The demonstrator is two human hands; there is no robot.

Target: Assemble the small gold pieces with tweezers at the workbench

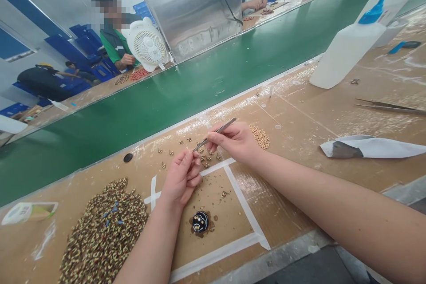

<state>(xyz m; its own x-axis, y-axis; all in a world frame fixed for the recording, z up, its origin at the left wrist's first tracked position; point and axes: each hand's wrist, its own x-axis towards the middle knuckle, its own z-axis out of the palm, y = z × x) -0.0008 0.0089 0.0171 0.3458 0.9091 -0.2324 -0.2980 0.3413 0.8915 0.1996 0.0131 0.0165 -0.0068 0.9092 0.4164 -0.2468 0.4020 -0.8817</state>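
Fingers (189,166) of my left hand (181,179) are pressed together at the tips, pinching something too small for me to make out, just where the tweezers (216,132) point. My right hand (234,142) grips those tweezers between thumb and forefinger, the other fingers curled in; the steel tips meet the left fingertips above the taped square (233,186) near the middle of the worktop (299,111).

Whatever sits between the tips is hidden by my thumb. Small brass-coloured studs (208,158) lie scattered just beyond the hands, partly covered by them.

From the left: a squashed tube (28,211) at the worktop's left edge, then a big heap of spotted pieces (103,230) running off the near edge, a black disc (128,157) toward the far edge, and a dark round dish (200,222) inside the square. Right of my hand lies a patch of tan beads (260,136), then a folded cloth (366,147), a second pair of tweezers (386,105) cut off at the right edge, and a white bottle (349,49) with a blue cap.
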